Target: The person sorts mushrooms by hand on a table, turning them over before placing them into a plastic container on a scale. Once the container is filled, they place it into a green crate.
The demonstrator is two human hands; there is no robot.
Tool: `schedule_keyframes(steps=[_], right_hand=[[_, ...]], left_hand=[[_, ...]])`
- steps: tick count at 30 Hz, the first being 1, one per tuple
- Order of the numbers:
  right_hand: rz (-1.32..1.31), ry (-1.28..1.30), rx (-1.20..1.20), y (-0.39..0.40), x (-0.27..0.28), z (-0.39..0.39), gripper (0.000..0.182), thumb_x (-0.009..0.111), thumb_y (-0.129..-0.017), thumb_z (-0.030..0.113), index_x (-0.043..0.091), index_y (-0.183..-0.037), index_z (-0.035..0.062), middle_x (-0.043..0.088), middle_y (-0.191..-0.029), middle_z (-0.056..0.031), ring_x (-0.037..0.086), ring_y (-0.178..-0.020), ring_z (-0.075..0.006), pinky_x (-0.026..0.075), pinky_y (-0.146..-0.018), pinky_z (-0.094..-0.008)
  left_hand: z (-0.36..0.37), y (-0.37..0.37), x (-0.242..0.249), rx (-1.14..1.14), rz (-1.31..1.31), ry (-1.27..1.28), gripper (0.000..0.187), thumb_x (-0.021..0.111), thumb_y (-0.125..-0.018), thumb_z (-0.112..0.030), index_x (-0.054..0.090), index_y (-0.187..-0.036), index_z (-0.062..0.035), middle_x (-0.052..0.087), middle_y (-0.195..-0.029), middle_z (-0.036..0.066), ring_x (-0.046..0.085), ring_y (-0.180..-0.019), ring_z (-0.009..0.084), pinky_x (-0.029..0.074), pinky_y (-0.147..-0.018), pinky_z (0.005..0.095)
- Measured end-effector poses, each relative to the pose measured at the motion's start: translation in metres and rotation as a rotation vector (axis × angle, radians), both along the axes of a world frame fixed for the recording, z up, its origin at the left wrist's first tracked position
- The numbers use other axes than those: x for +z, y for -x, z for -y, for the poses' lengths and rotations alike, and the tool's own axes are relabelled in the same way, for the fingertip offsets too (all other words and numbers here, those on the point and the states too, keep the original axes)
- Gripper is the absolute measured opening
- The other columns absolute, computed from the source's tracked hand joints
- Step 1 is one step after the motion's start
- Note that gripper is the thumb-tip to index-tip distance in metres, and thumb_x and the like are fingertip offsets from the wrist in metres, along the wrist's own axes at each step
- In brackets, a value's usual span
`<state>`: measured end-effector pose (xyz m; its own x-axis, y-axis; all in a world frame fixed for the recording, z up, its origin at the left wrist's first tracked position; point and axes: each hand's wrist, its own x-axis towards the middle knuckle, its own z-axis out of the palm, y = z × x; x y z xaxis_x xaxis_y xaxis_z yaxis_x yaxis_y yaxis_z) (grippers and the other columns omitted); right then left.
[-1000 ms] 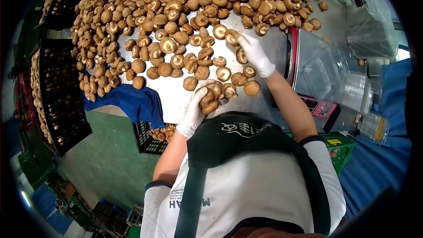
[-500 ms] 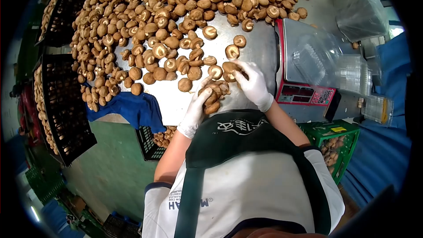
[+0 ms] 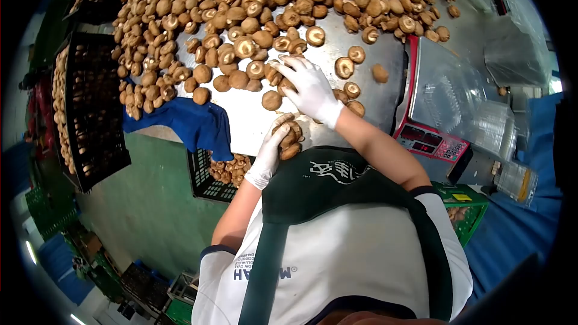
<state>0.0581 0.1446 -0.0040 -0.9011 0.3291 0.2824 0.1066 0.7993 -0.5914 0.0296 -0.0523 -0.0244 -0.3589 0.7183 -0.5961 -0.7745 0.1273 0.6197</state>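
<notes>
Gloved in white, my left hand (image 3: 268, 155) curls around a cluster of brown shiitake mushrooms (image 3: 292, 137), near the front edge of the metal table (image 3: 244, 131). My right hand (image 3: 313, 91), also in a white glove, reaches across with its fingers stretched out over loose mushrooms at the near side of the pile (image 3: 241, 0). Its palm and fingertips partly hide the mushrooms beneath. Just left of that hand, a single mushroom (image 3: 271, 100) lies cap up. To its right, several others sit apart, one showing its pale gills (image 3: 344, 67).
A red-framed scale (image 3: 430, 93) stands at the right, with clear plastic trays (image 3: 490, 121) beside it. A blue cloth (image 3: 183, 121) hangs over the table's left front edge. Black crates (image 3: 99, 108) of mushrooms line the left; a green crate (image 3: 472, 216) is below right.
My right hand has moved left from the loose mushrooms toward the pile, its fingers extending. A mushroom now lies farther right, near the scale. The left hand still holds its cluster. The view has shifted.
</notes>
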Motion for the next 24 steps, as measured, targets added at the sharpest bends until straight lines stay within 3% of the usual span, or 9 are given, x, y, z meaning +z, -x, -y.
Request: schedule_keyframes(steps=[3, 5, 9, 12, 15, 16, 19, 20, 24], right_hand=[[-0.028, -0.166, -0.046, 0.01, -0.053, -0.024, 0.031, 0.065, -0.081, 0.018, 0.063, -0.111, 0.0106, 0.059, -0.119, -0.008, 0.055, -0.11, -0.0294, 0.047, -0.091, -0.0408], [0.013, 0.034, -0.117, 0.0, -0.038, -0.038, 0.021, 0.066, -0.083, 0.019, 0.066, -0.101, 0.0096, 0.062, -0.114, -0.0083, 0.058, -0.106, -0.029, 0.048, -0.09, -0.0381], [0.024, 0.326, -0.081, -0.03, -0.031, -0.064, 0.025, 0.064, -0.083, 0.011, 0.062, -0.107, 0.0024, 0.061, -0.109, -0.0122, 0.059, -0.104, -0.0304, 0.047, -0.091, -0.0353], [0.276, 0.418, -0.195, -0.046, -0.024, -0.081, 0.022, 0.06, -0.085, 0.006, 0.063, -0.106, 0.0013, 0.061, -0.104, -0.0123, 0.061, -0.094, -0.0266, 0.048, -0.083, -0.0322], [0.15, 0.381, -0.258, -0.045, -0.032, -0.085, 0.02, 0.058, -0.086, 0.005, 0.063, -0.106, 0.0015, 0.062, -0.102, -0.0129, 0.062, -0.09, -0.0247, 0.048, -0.08, -0.0309], [0.122, 0.364, -0.314, -0.041, -0.027, -0.082, 0.018, 0.058, -0.086, 0.005, 0.064, -0.103, 0.0024, 0.063, -0.104, -0.0137, 0.062, -0.094, -0.0294, 0.049, -0.085, -0.0354], [0.026, 0.36, -0.255, -0.013, -0.012, -0.064, 0.02, 0.058, -0.087, 0.007, 0.065, -0.105, 0.0044, 0.064, -0.108, -0.013, 0.061, -0.099, -0.0291, 0.048, -0.089, -0.0354], [-0.06, 0.134, -0.195, -0.002, -0.009, -0.057, 0.025, 0.06, -0.087, 0.011, 0.066, -0.111, 0.0079, 0.064, -0.113, -0.0117, 0.059, -0.106, -0.0292, 0.046, -0.095, -0.0371], [0.052, -0.005, -0.159, 0.022, -0.046, -0.064, 0.029, 0.064, -0.085, 0.016, 0.068, -0.113, 0.01, 0.062, -0.119, -0.0115, 0.054, -0.113, -0.0332, 0.043, -0.098, -0.0397]], left_hand=[[0.005, 0.001, -0.007, 0.047, 0.011, -0.01, 0.048, 0.055, -0.097, -0.025, 0.044, -0.135, 0.0008, 0.054, -0.126, 0.012, 0.053, -0.115, 0.0191, 0.041, -0.102, 0.0312], [0.005, 0.001, -0.006, 0.072, 0.015, -0.037, 0.047, 0.054, -0.097, -0.025, 0.044, -0.136, 0.0001, 0.054, -0.126, 0.012, 0.055, -0.111, 0.0197, 0.045, -0.098, 0.0322], [0.004, 0.006, -0.002, 0.057, 0.059, -0.038, 0.046, 0.054, -0.098, -0.026, 0.044, -0.136, -0.0018, 0.055, -0.122, 0.011, 0.059, -0.102, 0.0204, 0.051, -0.087, 0.0326], [0.004, 0.011, 0.002, 0.04, 0.059, -0.02, 0.047, 0.055, -0.098, -0.028, 0.044, -0.135, -0.0028, 0.055, -0.118, 0.01, 0.06, -0.098, 0.0202, 0.053, -0.084, 0.0319], [0.006, 0.012, 0.002, 0.075, 0.048, -0.014, 0.047, 0.055, -0.098, -0.028, 0.044, -0.136, -0.003, 0.055, -0.122, 0.011, 0.059, -0.101, 0.0199, 0.052, -0.086, 0.0321], [0.006, 0.012, 0.001, 0.083, 0.05, -0.01, 0.047, 0.055, -0.098, -0.028, 0.044, -0.136, -0.003, 0.054, -0.122, 0.011, 0.059, -0.103, 0.0198, 0.052, -0.087, 0.0322], [0.01, 0.01, -0.007, 0.099, 0.047, 0.0, 0.047, 0.055, -0.097, -0.027, 0.044, -0.136, -0.0032, 0.054, -0.124, 0.011, 0.058, -0.106, 0.0196, 0.051, -0.089, 0.0324], [0.012, 0.009, -0.013, 0.097, 0.035, -0.001, 0.047, 0.055, -0.097, -0.027, 0.044, -0.136, -0.0032, 0.054, -0.124, 0.011, 0.057, -0.107, 0.0196, 0.051, -0.09, 0.0325], [0.012, 0.009, -0.013, 0.117, 0.04, -0.026, 0.047, 0.055, -0.098, -0.027, 0.044, -0.135, -0.0025, 0.053, -0.126, 0.011, 0.057, -0.108, 0.0201, 0.05, -0.091, 0.0336]])
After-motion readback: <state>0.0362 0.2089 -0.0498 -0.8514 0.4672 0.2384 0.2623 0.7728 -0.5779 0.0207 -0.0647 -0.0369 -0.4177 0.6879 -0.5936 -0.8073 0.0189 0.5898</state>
